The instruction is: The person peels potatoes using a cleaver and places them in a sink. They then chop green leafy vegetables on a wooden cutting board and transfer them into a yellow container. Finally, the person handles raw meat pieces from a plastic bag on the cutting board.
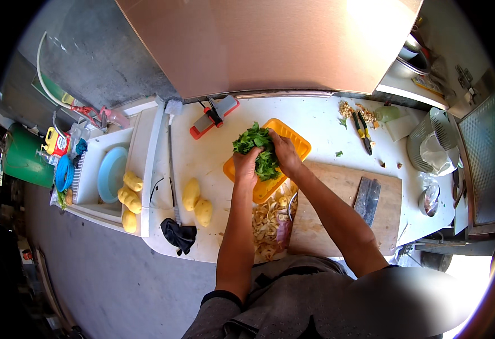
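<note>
A bunch of leafy green herbs (254, 139) is held between my two hands over an orange plastic basket (299, 141). My left hand (247, 166) is closed on the near left side of the bunch, its fingers partly buried in leaves. My right hand (285, 152) grips the bunch from the right. Stems inside the hands are hidden. Under the basket's near edge lies a heap of pale peelings (265, 231). A wooden cutting board (321, 217) lies to the right under my right forearm, with a cleaver (366, 200) flat on it.
Peeled potatoes (191, 194) lie left of the basket, and others (130, 198) by the sink (89, 186) with a light blue basin (112, 175). Pliers (365, 134), a red-and-grey sharpener-like tool (214, 117), a black cloth (178, 235) and a pale slotted bin (432, 141) stand or lie around.
</note>
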`<control>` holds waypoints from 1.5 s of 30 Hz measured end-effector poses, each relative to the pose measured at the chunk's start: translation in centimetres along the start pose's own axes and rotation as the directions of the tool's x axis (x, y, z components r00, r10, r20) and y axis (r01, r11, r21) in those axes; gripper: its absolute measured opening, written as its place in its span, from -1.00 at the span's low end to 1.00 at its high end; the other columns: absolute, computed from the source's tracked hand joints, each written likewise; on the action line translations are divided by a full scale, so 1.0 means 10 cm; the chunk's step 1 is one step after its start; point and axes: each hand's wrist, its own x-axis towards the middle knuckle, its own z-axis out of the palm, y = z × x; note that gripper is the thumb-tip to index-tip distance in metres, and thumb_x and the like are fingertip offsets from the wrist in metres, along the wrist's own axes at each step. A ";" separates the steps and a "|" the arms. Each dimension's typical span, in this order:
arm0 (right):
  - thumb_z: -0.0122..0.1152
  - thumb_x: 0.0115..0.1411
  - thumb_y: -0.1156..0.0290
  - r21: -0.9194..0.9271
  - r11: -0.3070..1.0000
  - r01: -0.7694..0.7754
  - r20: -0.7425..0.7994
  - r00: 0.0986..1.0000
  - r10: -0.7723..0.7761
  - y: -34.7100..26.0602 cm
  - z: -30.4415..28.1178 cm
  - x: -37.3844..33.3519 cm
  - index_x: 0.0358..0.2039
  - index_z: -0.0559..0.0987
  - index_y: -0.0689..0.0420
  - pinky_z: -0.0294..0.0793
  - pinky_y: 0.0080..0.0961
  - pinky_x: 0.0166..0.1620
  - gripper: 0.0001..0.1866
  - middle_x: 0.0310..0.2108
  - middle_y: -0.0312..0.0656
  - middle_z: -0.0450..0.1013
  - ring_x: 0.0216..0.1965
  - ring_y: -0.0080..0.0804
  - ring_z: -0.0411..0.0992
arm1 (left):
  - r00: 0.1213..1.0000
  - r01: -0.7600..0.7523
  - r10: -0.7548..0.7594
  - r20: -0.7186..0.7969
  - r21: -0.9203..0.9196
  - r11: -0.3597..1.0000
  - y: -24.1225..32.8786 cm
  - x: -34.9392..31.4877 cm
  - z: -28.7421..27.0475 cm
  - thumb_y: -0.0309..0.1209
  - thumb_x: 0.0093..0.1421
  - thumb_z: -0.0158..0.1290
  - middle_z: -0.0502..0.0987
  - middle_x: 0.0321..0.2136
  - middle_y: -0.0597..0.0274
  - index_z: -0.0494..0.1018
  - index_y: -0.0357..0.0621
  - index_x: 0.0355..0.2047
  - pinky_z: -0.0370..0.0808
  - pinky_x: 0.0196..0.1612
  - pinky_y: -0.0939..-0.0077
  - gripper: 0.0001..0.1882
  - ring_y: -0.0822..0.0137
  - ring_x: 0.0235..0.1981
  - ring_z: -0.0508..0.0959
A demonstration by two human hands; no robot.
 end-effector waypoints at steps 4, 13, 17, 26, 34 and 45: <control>-0.01 0.50 0.05 -0.296 0.934 0.200 -0.034 0.975 -0.219 -0.07 0.15 -0.30 -0.07 0.62 0.34 0.46 -0.48 -0.08 -0.48 -0.26 -0.21 0.56 -0.23 -0.50 0.43 | 0.999 -0.053 0.053 -0.001 0.039 0.998 -0.25 -0.01 -0.02 -0.65 0.20 0.15 0.54 0.04 0.24 0.42 -0.20 0.17 0.56 0.04 0.39 -0.50 0.34 0.01 0.58; -0.02 0.52 0.20 0.091 0.986 0.142 0.013 0.989 -0.144 0.33 -0.03 -0.26 0.02 0.59 0.30 0.45 -0.51 0.01 -0.60 -0.13 -0.21 0.57 -0.14 -0.50 0.47 | 0.981 0.085 -0.087 0.171 0.019 0.996 -0.15 -0.24 0.01 -0.59 0.19 0.22 0.57 -0.08 0.33 0.49 -0.19 0.06 0.52 0.03 0.48 -0.59 0.45 -0.07 0.57; -0.05 0.52 0.25 -0.046 0.959 0.280 0.119 0.955 -0.273 0.48 -0.08 -0.16 0.11 0.55 0.25 0.35 -0.38 0.24 -0.63 0.18 -0.03 0.46 0.17 -0.25 0.41 | 0.999 0.023 -0.019 0.033 -0.111 0.994 -0.03 -0.38 0.24 -0.51 0.12 0.40 0.59 -0.09 0.33 0.51 -0.18 0.04 0.53 0.02 0.49 -0.52 0.45 -0.09 0.59; -0.06 0.52 0.25 -0.659 0.290 0.694 0.426 0.661 -0.618 0.74 -0.18 0.17 0.25 0.45 0.24 0.12 -0.18 0.42 -0.57 0.46 0.07 0.12 0.43 0.06 0.08 | 0.983 -0.137 0.122 -0.136 -0.110 0.984 -0.04 -0.47 0.30 -0.52 0.08 0.45 0.61 -0.07 0.30 0.53 -0.23 0.05 0.54 0.02 0.51 -0.47 0.44 -0.10 0.60; 0.08 0.48 0.07 -0.323 0.867 0.381 0.011 0.917 -0.399 0.27 -0.05 -0.43 0.11 0.59 0.32 0.46 -0.42 0.09 -0.48 -0.08 -0.04 0.60 -0.06 -0.31 0.53 | 0.945 -0.275 0.220 -0.240 -0.226 0.935 -0.09 -0.44 0.28 -0.60 0.11 0.38 0.59 -0.11 0.28 0.52 -0.26 -0.04 0.57 -0.06 0.47 -0.59 0.40 -0.16 0.59; -0.04 0.39 -0.34 -0.064 0.997 0.030 0.044 0.999 -0.027 -0.24 0.16 -0.47 0.08 0.55 0.40 0.45 -0.38 0.06 -0.12 -0.03 -0.01 0.53 -0.04 -0.32 0.45 | 0.837 -0.534 0.547 0.007 0.222 0.815 -0.01 -0.22 0.50 -0.60 0.27 0.16 0.62 -0.17 0.27 0.55 -0.34 -0.09 0.53 -0.10 0.46 -0.80 0.45 -0.19 0.58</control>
